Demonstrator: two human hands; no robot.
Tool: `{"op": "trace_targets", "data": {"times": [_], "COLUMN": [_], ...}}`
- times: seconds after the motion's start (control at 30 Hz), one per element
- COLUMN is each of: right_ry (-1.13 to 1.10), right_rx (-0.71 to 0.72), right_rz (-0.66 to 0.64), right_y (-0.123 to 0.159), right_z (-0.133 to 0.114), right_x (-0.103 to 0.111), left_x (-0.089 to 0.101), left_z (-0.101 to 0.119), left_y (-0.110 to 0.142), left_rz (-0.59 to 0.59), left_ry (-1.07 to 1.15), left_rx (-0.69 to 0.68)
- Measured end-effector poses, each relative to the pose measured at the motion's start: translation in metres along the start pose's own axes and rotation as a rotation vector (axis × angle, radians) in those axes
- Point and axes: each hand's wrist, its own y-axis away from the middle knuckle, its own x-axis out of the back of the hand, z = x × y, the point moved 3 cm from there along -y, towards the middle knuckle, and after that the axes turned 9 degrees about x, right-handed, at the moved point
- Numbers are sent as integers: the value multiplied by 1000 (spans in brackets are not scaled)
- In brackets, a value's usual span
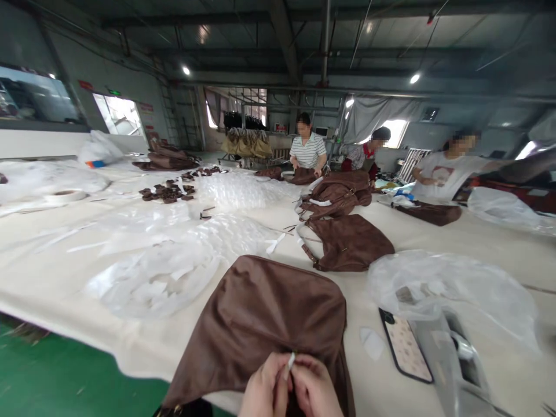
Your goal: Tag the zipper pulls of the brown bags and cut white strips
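The left hand (pixel 263 385) and right hand (pixel 316 387) close their fingertips around a small white strip (pixel 291 360) over the brown bag (pixel 278 301), which lies at the near edge of the surface (pixel 26 278), its lower left corner seeming to overhang. A light, steady pinch would likely suit so small a piece. The phone (pixel 407 348) limits room just right of the bag; toward the near left edge, more bare surface shows.
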Motion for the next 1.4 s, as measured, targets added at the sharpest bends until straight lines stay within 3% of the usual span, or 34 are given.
{"op": "trace_targets", "data": {"times": [0.1,0.2,0.4,0.5,0.73,0.93,1.07,1.13,1.27,1.4], "right_ry": [-256,-376,-305,-183,116,13,-113,-42,294,950], "right_rx": [-45,-44,-58,-41,29,-8,33,34,62,346], "right_rz": [-12,-42,-95,-87,-120,-62,-45,-64,-85,-44], "right_y": [14,20,21,19,16,19,18,16,15,25], "right_z": [-8,-11,-6,-4,-8,-11,-7,-5,-6,-17], "right_x": [-5,-5,-2,0,1,-1,0,-1,3,5], "left_x": [5,6,13,19,31,28,30,33,45,53], "left_z": [14,17,6,8,29,23,21,23,26,30], "left_y": [5,8,6,-1,-8,2,7,8,0,-21], "left_rz": [-9,-35,41,18,39,38,-39,-56,50,25], "left_ry": [-64,-90,19,-18,-129,-413,-386,-312,-265,-343], "left_rx": [-22,-36,148,168,-62,-332,-346,-313,-232,-291]}}
